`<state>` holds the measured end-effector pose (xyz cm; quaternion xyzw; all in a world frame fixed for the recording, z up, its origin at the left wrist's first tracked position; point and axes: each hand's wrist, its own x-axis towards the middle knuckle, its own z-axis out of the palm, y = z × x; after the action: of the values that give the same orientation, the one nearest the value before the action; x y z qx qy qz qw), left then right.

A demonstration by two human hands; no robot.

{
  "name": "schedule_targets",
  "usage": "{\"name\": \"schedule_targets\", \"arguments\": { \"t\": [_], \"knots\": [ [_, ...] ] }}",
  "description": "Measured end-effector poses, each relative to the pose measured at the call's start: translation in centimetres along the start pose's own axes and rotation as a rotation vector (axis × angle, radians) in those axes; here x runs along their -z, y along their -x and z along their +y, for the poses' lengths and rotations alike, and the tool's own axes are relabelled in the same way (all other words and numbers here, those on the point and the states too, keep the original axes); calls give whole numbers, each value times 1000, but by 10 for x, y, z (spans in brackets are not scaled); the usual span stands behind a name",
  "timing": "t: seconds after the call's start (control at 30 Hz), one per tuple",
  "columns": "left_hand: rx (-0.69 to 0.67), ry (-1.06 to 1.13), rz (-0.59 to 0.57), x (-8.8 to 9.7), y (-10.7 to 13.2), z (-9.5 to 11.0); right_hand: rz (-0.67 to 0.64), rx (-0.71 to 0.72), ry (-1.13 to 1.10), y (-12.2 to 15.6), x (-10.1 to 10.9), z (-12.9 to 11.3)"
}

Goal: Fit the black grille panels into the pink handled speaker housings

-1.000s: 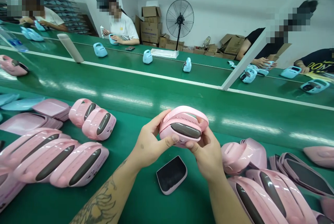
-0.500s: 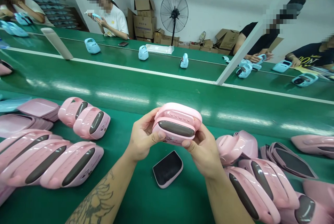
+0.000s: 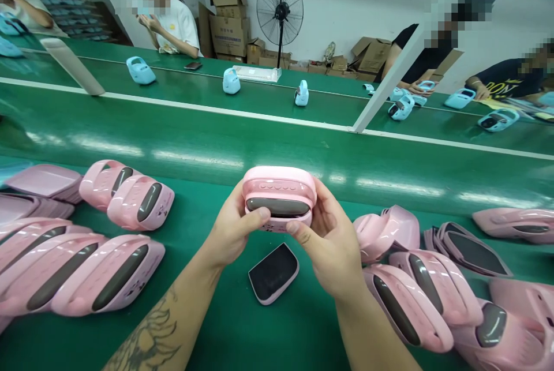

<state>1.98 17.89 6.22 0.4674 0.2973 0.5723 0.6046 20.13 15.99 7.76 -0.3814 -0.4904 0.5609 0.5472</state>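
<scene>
Both the left hand [image 3: 231,227] and the right hand [image 3: 333,244] grasp one pink housing [image 3: 279,193], which is held up over the green counter [image 3: 242,336] near the middle of the view. Its rounded handle [image 3: 279,173] is uppermost, and a long dark window [image 3: 277,207] faces the wearer. The left thumb [image 3: 258,218] lies over the left part of the window; the right thumb [image 3: 303,233] is at the lower edge, and the other fingers are partly hidden behind the ends.

Below the hands, a loose pink-rimmed cover [image 3: 274,274] lies on the counter, black face up, touching neither hand. To the left, larger pink housings [image 3: 108,276] lean in a row, with two more pink housings [image 3: 141,202] just behind and stacked pale panels [image 3: 45,180] beside those. To the right is another pink cluster [image 3: 407,307], near black-faced panels [image 3: 470,250].

Beyond a white rail [image 3: 216,109], light-blue housings [image 3: 139,70] stand spaced apart before several co-workers [image 3: 175,25]. Behind are a black fan [image 3: 280,10] and cardboard boxes [image 3: 229,35].
</scene>
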Motion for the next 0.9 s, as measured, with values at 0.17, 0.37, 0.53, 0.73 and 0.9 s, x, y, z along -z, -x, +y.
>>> {"name": "schedule_targets", "arguments": {
  "t": [0.17,0.37,0.53,0.73,0.9],
  "knots": [
    [-35,120,121,-13,7,-7,20,-2,180,1,4,12],
    [-10,-20,191,7,32,-30,14,51,312,15,1,28],
    [-97,-63,238,21,43,-35,-82,131,354,20,-5,22],
    [-151,-97,297,24,47,-28,-90,3,90,18,-9,18],
    [-212,-189,347,20,47,-15,-93,-30,-61,12,-10,13]
  ]
}}
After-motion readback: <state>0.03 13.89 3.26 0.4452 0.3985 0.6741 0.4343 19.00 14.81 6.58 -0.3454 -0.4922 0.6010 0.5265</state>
